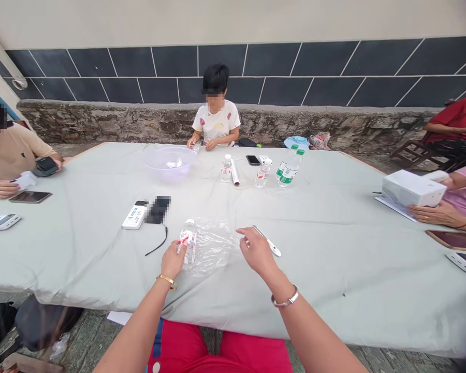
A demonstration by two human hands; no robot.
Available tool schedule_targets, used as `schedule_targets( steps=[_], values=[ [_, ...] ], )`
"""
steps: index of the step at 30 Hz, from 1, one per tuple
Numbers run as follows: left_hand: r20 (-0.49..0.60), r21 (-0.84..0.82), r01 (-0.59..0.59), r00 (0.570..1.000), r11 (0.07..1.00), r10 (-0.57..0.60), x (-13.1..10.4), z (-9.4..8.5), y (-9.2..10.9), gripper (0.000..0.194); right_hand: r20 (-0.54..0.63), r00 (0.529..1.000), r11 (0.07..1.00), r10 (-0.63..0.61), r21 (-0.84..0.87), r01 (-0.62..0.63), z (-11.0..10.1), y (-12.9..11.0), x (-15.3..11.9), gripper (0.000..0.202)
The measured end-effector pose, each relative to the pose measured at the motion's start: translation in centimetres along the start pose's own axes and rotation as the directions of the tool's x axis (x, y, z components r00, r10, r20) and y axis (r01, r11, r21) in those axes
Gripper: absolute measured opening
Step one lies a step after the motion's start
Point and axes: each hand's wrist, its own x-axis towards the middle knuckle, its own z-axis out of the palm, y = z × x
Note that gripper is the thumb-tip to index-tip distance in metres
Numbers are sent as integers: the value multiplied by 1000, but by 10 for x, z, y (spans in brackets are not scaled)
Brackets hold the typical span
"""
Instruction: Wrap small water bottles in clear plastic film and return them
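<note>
My left hand (174, 259) is closed around a small clear water bottle (188, 243) with a white cap and a red-and-white label. The bottle stands slightly tilted on the left part of a crumpled sheet of clear plastic film (213, 248), which lies on the cloth. At the film's right edge is my right hand (256, 249), its index finger stretched out and apart from the thumb; the other fingers curl under. Just behind that hand lies a white box cutter-like tool (267, 241), whose exact kind I cannot make out.
On the grey tablecloth (334, 259), a white device (135, 215) with a cord lies left. Further back are a translucent basin (169, 155), small bottles (226, 169), a white roll (235, 172) and green-capped bottles (290, 168). People sit opposite and at both sides; one holds a white box (413, 187).
</note>
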Motion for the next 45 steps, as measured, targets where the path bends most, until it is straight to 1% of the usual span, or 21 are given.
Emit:
schedule_targets(
  steps=[1, 2, 3, 5, 8, 10, 11, 13, 16, 18, 20, 22, 24, 27, 29, 30, 33, 36, 39, 43, 45],
  values=[
    [-11, 2, -13, 1000, 1000, 13, -1, 2, 2, 56, 0, 999, 995, -36, 92, 35, 8, -13, 7, 34],
    [-22, 2, -33, 999, 999, 33, -1, 4, 5, 55, 40, 998, 983, -58, 176, 50, 18, -25, 14, 30],
    [-37, 3, -61, 997, 998, 61, -3, 6, 8, 53, 106, 993, 971, -51, 236, 24, 30, -35, 19, 25],
    [-49, 7, -128, 991, 992, 128, -5, 8, 12, 46, 273, 961, 953, 51, 275, -128, 57, -47, 27, 21],
    [-16, 7, -168, 986, 986, 168, -8, 13, 16, 39, 486, 842, 883, 236, 255, -395, 90, -50, 29, 38],
    [-5, -9, -153, 988, 988, 153, -8, 17, 17, 36, 544, 784, 836, 299, 248, -490, 104, -46, 27, 49],
    [-12, -24, -139, 990, 990, 139, -7, 19, 16, 35, 548, 774, 827, 317, 240, -508, 108, -44, 27, 53],
    [-31, -60, -109, 994, 992, 107, -3, 23, 15, 36, 536, 776, 839, 333, 207, -503, 112, -41, 27, 55],
    [-55, -132, -61, 997, 989, 54, 3, 27, 12, 33, 532, 786, 873, 315, 163, -460, 114, -40, 32, 52],
    [-66, -185, -40, 997, 982, 29, 7, 29, 11, 24, 525, 793, 875, 310, 170, -454, 114, -40, 34, 48],
    [-72, -233, -32, 997, 972, 16, 9, 31, 10, 17, 520, 796, 851, 309, 223, -475, 113, -40, 34, 45],
    [-76, -270, -36, 997, 962, 16, 10, 34, 9, 19, 533, 790, 790, 304, 321, -521, 109, -38, 33, 42],
    [-75, -301, -49, 997, 952, 27, 10, 36, 10, 22, 584, 760, 684, 287, 430, -589, 103, -35, 31, 42],
    [-75, -354, -92, 995, 931, 70, 7, 39, 16, 27, 696, 679, 533, 234, 492, -688, 92, -31, 29, 40],
    [-83, -394, -146, 989, 908, 123, 2, 41, 24, 29, 733, 638, 491, 235, 477, -729, 87, -28, 28, 39],
    [-87, -410, -178, 984, 895, 156, 0, 41, 29, 29, 735, 632, 480, 247, 473, -738, 86, -27, 28, 38],
    [-88, -434, -245, 969, 867, 230, -5, 42, 42, 28, 720, 637, 438, 276, 496, -750, 84, -23, 26, 39],
    [-73, -456, -219, 975, 863, 209, -4, 40, 45, 27, 726, 632, 384, 271, 520, -763, 81, -18, 21, 37],
    [-64, -446, -175, 984, 878, 164, 0, 39, 38, 26, 740, 629, 343, 239, 541, -768, 77, -13, 17, 36],
    [-26, -397, -155, 987, 905, 158, 0, 40, 23, 28, 705, 665, 354, 244, 574, -738, 72, -10, 15, 37],
    [15, -362, -149, 986, 920, 166, -3, 42, 15, 28, 703, 680, 356, 210, 592, -723, 70, -10, 12, 39]
  ],
)
